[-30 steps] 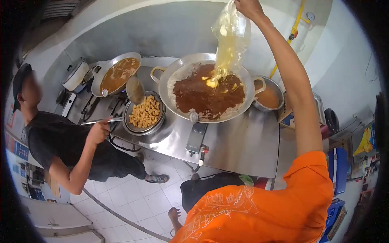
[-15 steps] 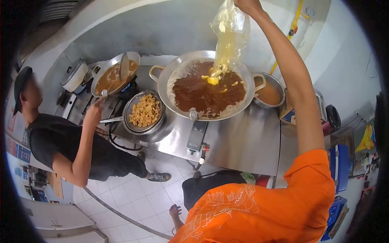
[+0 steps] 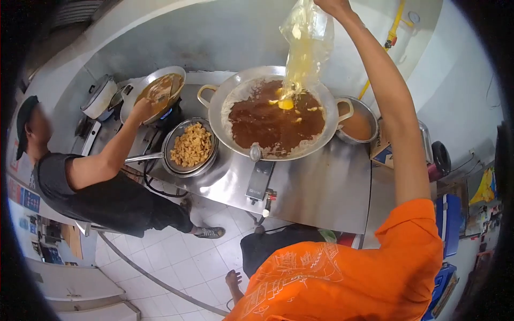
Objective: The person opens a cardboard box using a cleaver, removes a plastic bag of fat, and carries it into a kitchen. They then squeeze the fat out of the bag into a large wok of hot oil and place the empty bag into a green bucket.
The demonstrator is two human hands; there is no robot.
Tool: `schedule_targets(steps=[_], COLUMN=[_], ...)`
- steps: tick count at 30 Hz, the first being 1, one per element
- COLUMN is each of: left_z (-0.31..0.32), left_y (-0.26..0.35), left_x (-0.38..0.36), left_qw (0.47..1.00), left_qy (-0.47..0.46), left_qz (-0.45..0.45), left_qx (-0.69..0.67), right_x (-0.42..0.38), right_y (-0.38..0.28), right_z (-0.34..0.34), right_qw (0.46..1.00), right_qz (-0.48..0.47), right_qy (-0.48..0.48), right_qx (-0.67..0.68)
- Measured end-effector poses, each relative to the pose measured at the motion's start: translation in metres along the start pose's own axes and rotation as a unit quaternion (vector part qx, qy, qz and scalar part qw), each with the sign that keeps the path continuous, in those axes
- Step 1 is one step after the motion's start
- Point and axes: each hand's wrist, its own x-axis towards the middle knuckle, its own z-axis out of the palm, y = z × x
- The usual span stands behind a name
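My right hand (image 3: 333, 5) is raised at the top edge of the view and grips the upper end of a clear plastic bag (image 3: 308, 48). Yellowish streaks and pale lumps cling inside the bag. It hangs over a large two-handled wok (image 3: 218, 120), its lower end close to the dark reddish-brown liquid (image 3: 267, 125). A bright yellow lump (image 3: 286, 103) sits at the bag's mouth, and small yellow pieces float around it. Down by my side hangs my left hand (image 3: 233, 279), fingers loosely apart and holding nothing.
Left of the wok, a strainer of browned pieces (image 3: 191, 145) rests over a bowl. A co-worker (image 3: 101, 182) stirs a smaller pan (image 3: 176, 75) of brown food. A metal bowl of brownish liquid (image 3: 357, 125) stands right of the wok. A yellow gas pipe (image 3: 381, 51) runs along the wall.
The bag and my right hand have shifted slightly right in view. The co-worker's arm has reached farther toward the smaller pan, and the utensil has moved down into it.
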Motion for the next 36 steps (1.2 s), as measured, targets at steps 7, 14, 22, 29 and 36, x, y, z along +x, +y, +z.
schedule_targets(steps=[7,14,22,29,36], left_z=[0.003,0.012,0.021,0.023,0.039], left_y=[0.009,0.013,-0.001,0.0,0.004], left_x=[-0.006,0.004,-0.005,-0.004,-0.006], left_qw=[1.0,1.0,0.999,0.999,0.999], left_qy=[0.005,0.011,0.018,0.023,0.035], left_qz=[0.011,0.012,0.018,0.028,0.006], left_qx=[0.01,0.023,0.025,0.013,0.001], right_x=[-0.001,-0.004,-0.002,-0.004,0.002], right_y=[-0.004,-0.01,-0.005,-0.003,-0.005], right_z=[-0.003,-0.008,-0.001,-0.001,-0.008], right_qw=[0.998,0.998,0.996,0.994,0.99], right_qz=[-0.034,-0.032,-0.034,-0.03,-0.002], right_qy=[-0.051,-0.046,-0.054,-0.061,-0.095], right_qx=[0.03,0.033,0.066,0.085,0.104])
